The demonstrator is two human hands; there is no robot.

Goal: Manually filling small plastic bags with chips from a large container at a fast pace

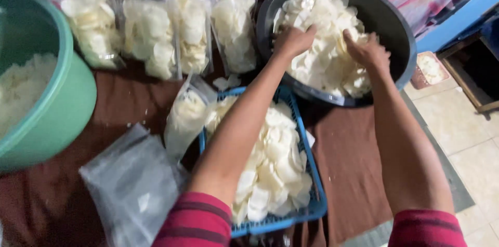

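— Where both arms reach forward, what do the hands meet?

— They meet the heap of pale white chips [322, 44] in the dark round basin [395, 29] at the far right of the brown surface [348, 169]. The left hand [292, 41] is curled down into the heap, fingers bent around chips; the right hand [368, 50] is cupped on its right side the same way.

— Does the heap point anywhere?

— No long axis, just a round mound, banked toward the far rim.

— And nearer?

— A blue basket [317, 200] of chips lies under the left forearm, its long side running away from the person, with a part-filled clear bag [184, 117] leaning at its left corner. Four filled bags [156, 34] stand in a row behind, a green tub [62, 101] at left.
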